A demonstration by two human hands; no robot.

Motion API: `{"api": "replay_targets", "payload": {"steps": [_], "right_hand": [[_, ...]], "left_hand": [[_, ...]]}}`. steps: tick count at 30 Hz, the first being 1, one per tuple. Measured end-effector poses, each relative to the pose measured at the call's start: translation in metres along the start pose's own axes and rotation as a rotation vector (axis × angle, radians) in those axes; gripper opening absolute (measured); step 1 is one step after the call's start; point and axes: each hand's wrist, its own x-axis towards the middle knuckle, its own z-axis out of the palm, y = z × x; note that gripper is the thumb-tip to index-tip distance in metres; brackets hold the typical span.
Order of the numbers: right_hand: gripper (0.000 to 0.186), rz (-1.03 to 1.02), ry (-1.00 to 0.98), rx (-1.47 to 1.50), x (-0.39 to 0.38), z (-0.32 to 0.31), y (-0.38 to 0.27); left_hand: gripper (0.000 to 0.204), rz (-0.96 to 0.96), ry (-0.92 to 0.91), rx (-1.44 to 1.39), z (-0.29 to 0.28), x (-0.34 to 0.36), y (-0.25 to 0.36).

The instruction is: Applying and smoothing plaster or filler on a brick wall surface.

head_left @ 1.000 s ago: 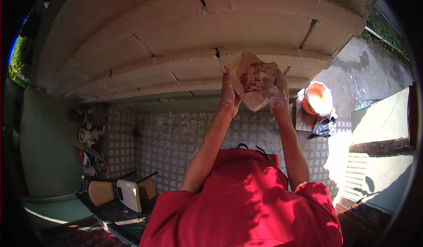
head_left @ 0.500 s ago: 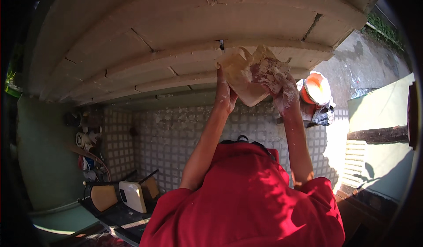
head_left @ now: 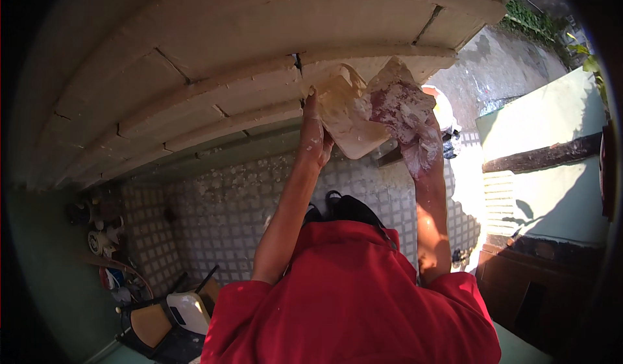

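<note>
In front of me at chest height, my left hand (head_left: 314, 133) grips a cream-coloured plastic tub (head_left: 355, 142) by its side, fingers closed around its edge. The tub is tilted, and its inside is smeared with pale paste. Close against its right side, my right hand (head_left: 422, 144) is closed on a crumpled, paste-coated plastic bag (head_left: 403, 104). White paste covers that hand down to the wrist. The bag's crumpled folds hide some of the right fingers, and whether it touches the paste inside the tub I cannot tell.
A beige boarded surface with dark cracks (head_left: 214, 72) spans the area ahead. Behind my right hand, an orange-and-white bucket (head_left: 443, 109) is partly hidden. A chair (head_left: 150, 325) stands at lower left, near piled items (head_left: 104, 244). Tiled floor (head_left: 220, 214) lies below; a brown cabinet (head_left: 529, 292) is right.
My view has shifted, so the boards, chair and bucket sit further left. The right hand and bag now cover more of the bucket. Both hands keep their holds.
</note>
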Motion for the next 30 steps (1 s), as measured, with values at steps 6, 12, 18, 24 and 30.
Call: {"api": "replay_targets", "payload": {"steps": [6,12,18,24,30], "right_hand": [[0.059,-0.574,-0.282,-1.014,-0.006,-0.012,-0.037],[0.050,-0.525,-0.321,-0.995,-0.003,0.021,-0.069],[0.048,-0.517,-0.510,-1.005,0.002,0.058,-0.122],[0.047,-0.552,-0.506,-1.068,0.004,0.106,-0.150],[0.044,-0.647,-0.879,-1.011,0.035,0.151,-0.188]], "left_hand": [[0.074,-0.022,-0.086,0.017,0.029,-0.015,-0.004],[0.069,0.007,-0.115,-0.005,0.063,-0.013,-0.009],[0.072,0.061,-0.197,-0.042,0.121,0.006,-0.037],[0.071,0.080,-0.253,-0.075,0.156,0.025,-0.066],[0.068,0.101,-0.217,-0.124,0.180,0.043,-0.079]]}}
